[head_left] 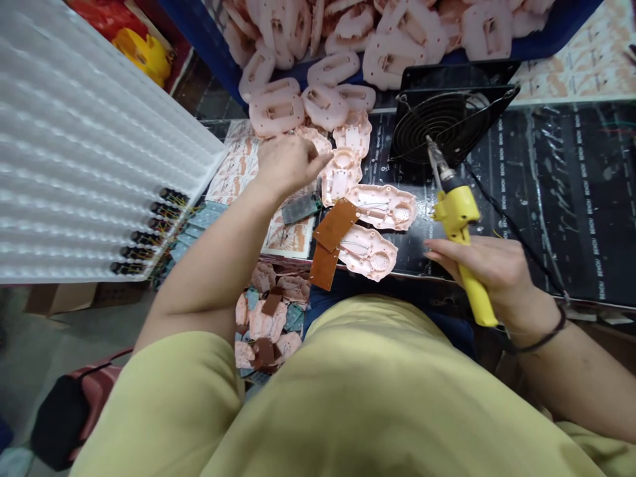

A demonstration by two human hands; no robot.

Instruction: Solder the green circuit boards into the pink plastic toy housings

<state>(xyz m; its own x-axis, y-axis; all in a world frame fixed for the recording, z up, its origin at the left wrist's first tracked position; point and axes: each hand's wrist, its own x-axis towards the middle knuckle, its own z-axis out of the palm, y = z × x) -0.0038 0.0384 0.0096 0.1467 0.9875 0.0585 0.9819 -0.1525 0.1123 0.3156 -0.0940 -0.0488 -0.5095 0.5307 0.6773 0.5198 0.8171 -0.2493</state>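
My right hand (489, 268) is closed round the handle of a yellow soldering iron (460, 218), its tip pointing up toward a black fan (440, 122). My left hand (288, 162) reaches forward over the bench with fingers curled, touching a pink plastic shell (340, 175); whether it grips the shell is hidden. Two more pink shells (382, 205) (370, 252) lie open side up between my hands, with brown circuit boards (335, 225) (324, 266) attached beside them. A small green board (301, 209) lies under my left wrist.
A heap of pink shells (348, 40) fills a blue bin (199, 33) at the back and spills onto the bench. A white ribbed tray (84, 159) holding small black parts stands at left. More shells and boards (268, 318) lie in a pile below the bench edge.
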